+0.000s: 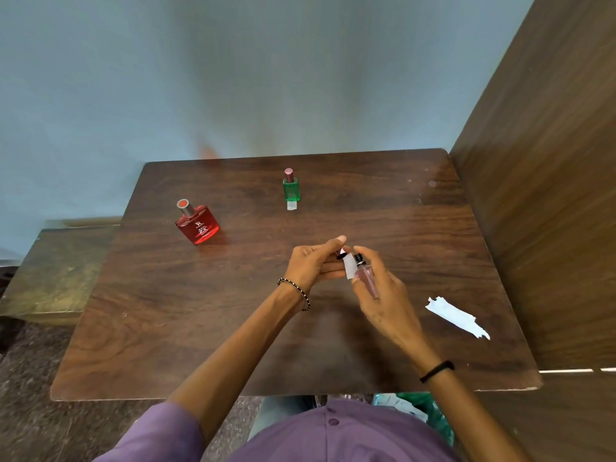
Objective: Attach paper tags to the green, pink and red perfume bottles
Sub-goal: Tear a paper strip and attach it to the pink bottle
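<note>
One bottle, the green bottle (291, 189) near the tabletop's (233, 345) far edge, appears tagged; the right hand (383, 291) grips the pink bottle (366, 276), the left hand (313, 263) pinches a paper tag (348, 266) at its neck, and the red bottle (197, 225) is untagged.

A single wide-angle head-worn camera looks forward and steeply down over the wearer's purple shirt (343, 431) onto a wooden table (233, 328) close below, with a blurred, apparently blue wall (233, 68) filling the frame's upper part.
</note>
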Action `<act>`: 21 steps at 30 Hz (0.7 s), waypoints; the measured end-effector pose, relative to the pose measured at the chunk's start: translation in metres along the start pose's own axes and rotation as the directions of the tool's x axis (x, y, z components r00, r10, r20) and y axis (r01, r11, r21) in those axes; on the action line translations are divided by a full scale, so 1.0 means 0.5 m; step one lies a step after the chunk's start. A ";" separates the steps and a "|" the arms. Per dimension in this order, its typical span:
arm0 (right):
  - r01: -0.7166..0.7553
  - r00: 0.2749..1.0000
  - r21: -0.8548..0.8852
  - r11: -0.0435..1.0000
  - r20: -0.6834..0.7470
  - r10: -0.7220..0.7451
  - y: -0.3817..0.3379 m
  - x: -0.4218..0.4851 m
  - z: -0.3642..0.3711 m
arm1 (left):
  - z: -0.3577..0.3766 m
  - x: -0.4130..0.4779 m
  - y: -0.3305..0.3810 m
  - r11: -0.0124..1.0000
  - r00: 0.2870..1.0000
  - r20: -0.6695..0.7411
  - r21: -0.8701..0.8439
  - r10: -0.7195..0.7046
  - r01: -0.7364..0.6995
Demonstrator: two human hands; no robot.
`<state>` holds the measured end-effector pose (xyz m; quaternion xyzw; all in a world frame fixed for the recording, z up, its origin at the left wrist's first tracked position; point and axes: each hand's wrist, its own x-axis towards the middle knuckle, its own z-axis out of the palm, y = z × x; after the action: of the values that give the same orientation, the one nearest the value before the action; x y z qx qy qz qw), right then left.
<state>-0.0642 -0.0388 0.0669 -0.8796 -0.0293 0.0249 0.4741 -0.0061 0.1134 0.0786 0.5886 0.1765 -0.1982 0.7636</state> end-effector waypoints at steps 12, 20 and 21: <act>0.061 0.998 -0.289 0.955 0.029 -0.055 0.005 0.005 0.023 | 0.007 -0.006 0.009 0.995 0.996 0.034 -0.058 -0.078 0.080; 0.069 0.998 -0.285 0.956 0.005 -0.070 0.005 0.003 0.025 | 0.004 -0.009 0.007 0.996 0.995 0.040 -0.035 -0.087 0.088; 0.057 0.998 -0.259 0.964 -0.003 -0.060 0.005 0.002 0.024 | 0.003 -0.009 0.007 0.996 0.996 0.040 -0.033 -0.084 0.085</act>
<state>-0.0640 -0.0301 0.0583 -0.9329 -0.0555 0.0022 0.3558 -0.0083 0.1131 0.0841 0.5635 0.1901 -0.2385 0.7677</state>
